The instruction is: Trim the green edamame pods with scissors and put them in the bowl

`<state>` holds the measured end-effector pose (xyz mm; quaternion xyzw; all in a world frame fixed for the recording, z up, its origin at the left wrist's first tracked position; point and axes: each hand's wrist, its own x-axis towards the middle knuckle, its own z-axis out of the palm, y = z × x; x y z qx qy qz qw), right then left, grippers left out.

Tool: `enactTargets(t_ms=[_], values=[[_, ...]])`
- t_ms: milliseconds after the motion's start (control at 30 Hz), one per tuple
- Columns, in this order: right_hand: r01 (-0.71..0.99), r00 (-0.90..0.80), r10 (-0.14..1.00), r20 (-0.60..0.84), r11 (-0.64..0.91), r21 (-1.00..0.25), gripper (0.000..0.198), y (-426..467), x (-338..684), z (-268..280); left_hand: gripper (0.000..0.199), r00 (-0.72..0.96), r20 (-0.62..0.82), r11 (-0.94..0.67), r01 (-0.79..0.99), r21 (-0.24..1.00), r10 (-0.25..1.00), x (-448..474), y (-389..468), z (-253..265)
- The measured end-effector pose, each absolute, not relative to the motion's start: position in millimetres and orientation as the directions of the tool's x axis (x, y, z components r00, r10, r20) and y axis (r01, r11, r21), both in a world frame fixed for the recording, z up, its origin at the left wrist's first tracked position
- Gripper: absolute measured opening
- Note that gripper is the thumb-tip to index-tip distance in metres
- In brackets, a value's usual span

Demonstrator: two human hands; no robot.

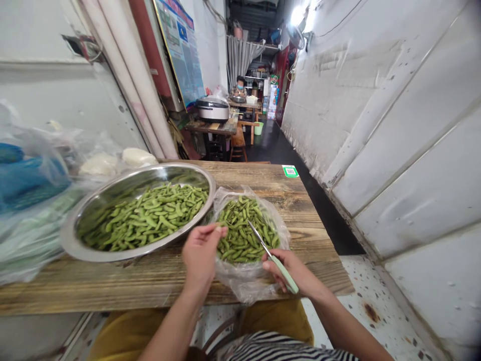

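My right hand grips a pair of scissors by the pale green handle, with the metal blades pointing up and left over a bag-lined heap of edamame pods. The blades look closed together. At the left rim of that heap, my left hand is closed in a pinch; whatever is between its fingertips is too small to make out. Crumpled clear plastic bag surrounds the heap. Left of my hands, a wide steel basin holds many more green pods.
The wooden table carries a QR-code card at its far right corner. Plastic bags crowd the left side. Farther back, a rice cooker stands on another table, and a person sits beyond it. A white wall runs along the right.
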<state>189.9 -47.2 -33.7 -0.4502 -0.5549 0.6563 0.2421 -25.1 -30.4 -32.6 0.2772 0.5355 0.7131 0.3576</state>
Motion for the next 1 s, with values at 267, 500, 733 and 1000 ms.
enactTargets(t_ms=[267,500,733,1000], values=[[0.162,-0.478,0.847,-0.233,-0.176,-0.971,0.040,-46.0,193.3,-44.6,0.016,-0.158,0.706,-0.216,0.886,0.410,0.691,-58.6,-10.0,-8.1],[0.189,-0.524,0.817,-0.243,-0.166,-0.968,0.041,-51.4,195.7,-42.5,0.015,0.090,0.444,-0.266,0.898,0.351,0.891,-14.4,0.7,-41.6],[0.237,-0.571,0.757,-0.318,-0.218,-0.947,0.042,-53.5,196.4,-44.7,0.018,-0.067,0.497,-0.307,0.712,0.631,0.865,-20.0,-8.6,-54.2],[0.233,-0.510,0.800,-0.318,-0.228,-0.946,0.042,-52.4,189.9,-42.8,0.020,-0.249,0.178,-0.085,0.344,0.935,0.952,-12.0,-20.2,-49.7]])
